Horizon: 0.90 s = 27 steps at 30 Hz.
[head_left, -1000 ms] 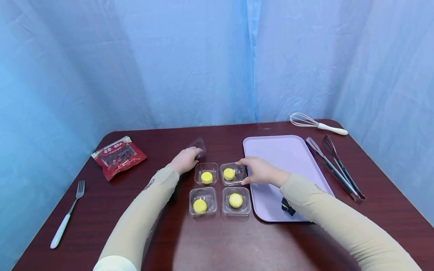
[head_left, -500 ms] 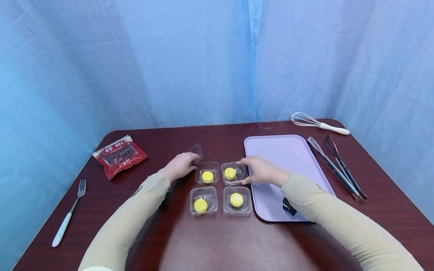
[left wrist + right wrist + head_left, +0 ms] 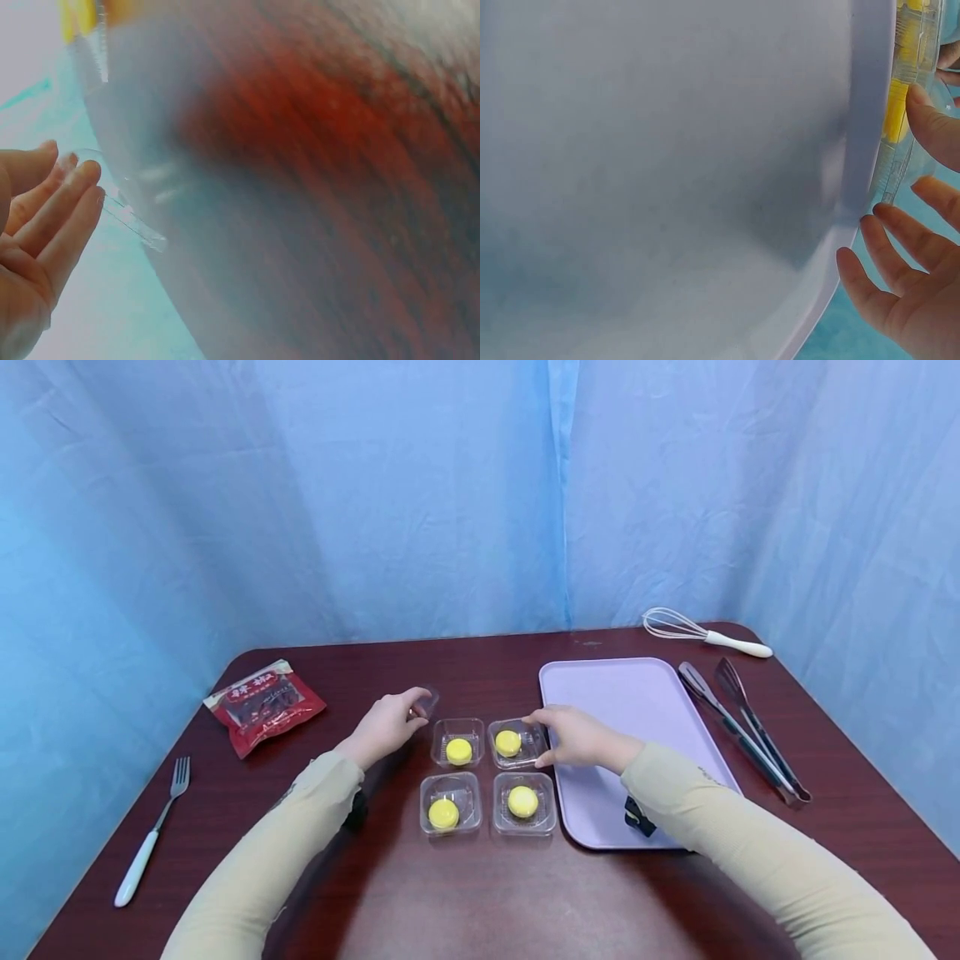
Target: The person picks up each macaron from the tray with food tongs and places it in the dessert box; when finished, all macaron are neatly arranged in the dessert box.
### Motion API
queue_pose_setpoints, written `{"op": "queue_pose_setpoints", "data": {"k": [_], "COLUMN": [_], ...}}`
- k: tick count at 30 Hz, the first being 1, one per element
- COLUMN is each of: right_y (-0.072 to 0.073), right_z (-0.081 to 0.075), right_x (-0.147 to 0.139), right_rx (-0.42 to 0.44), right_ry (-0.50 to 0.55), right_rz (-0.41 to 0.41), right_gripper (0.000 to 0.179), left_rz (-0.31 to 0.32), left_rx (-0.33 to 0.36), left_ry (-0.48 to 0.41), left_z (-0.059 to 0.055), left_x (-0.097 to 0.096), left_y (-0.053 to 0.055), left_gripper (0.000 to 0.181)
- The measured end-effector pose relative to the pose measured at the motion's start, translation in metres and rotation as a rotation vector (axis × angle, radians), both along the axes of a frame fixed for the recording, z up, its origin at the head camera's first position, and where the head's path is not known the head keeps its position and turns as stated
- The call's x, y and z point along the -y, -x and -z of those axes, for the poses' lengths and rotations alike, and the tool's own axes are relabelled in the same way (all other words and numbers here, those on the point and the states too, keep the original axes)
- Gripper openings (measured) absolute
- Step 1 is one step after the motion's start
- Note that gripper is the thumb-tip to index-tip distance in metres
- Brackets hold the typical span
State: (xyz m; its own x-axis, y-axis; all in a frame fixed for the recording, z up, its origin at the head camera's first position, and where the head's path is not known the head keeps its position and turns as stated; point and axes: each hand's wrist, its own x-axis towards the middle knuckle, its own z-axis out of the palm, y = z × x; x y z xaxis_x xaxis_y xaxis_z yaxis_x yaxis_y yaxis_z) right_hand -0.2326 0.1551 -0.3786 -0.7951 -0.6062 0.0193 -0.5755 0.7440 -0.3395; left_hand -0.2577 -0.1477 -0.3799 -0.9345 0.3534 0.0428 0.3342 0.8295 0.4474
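Observation:
My left hand (image 3: 384,724) pinches a clear plastic lid (image 3: 427,701) between thumb and fingers, left of the far-left container (image 3: 437,727). Part of the lid (image 3: 135,217) shows past the fingertips in the left wrist view. At the far-right clear container (image 3: 536,745), my right hand (image 3: 576,739) spans its right side, thumb at the near edge and index finger at the far edge. Its other fingers (image 3: 859,281) spread beside the tray rim. A yellow macaron (image 3: 507,743) lies in that container. Another macaron (image 3: 459,752) lies in the far-left one.
Two nearer clear containers (image 3: 474,827) (image 3: 551,822) each hold a yellow macaron. A lilac tray (image 3: 630,693) lies under my right forearm. Tongs (image 3: 742,735) and a whisk (image 3: 705,633) are at right. A red food packet (image 3: 266,706) and fork (image 3: 153,835) lie at left.
My left hand has moved left and nearer with the lid, away from the far-left container. The right hand has stayed at its container.

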Motion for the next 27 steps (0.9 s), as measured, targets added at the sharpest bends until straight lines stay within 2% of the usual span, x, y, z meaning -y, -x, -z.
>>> {"op": "queue_pose_setpoints", "data": {"k": [7, 12, 19, 27], "right_y": [-0.001, -0.003, -0.005, -0.003], "right_z": [-0.002, -0.005, -0.004, -0.004], "right_x": [0.001, 0.001, 0.001, -0.001], "right_rx": [0.012, 0.026, 0.033, 0.015], "right_ry": [0.004, 0.007, -0.004, -0.024], "right_rz": [0.001, 0.012, 0.009, -0.008], "right_gripper": [0.061, 0.062, 0.063, 0.064], "left_rz": [-0.049, -0.059, -0.085, -0.093], "left_rx": [-0.090, -0.139, -0.139, -0.144], "left_ry": [-0.026, -0.061, -0.121, -0.255], "left_z": [-0.011, -0.017, -0.018, -0.024], "left_x": [0.004, 0.009, 0.014, 0.012], "left_y": [-0.010, -0.015, -0.021, -0.025], "left_gripper": [0.041, 0.039, 0.042, 0.047]}}
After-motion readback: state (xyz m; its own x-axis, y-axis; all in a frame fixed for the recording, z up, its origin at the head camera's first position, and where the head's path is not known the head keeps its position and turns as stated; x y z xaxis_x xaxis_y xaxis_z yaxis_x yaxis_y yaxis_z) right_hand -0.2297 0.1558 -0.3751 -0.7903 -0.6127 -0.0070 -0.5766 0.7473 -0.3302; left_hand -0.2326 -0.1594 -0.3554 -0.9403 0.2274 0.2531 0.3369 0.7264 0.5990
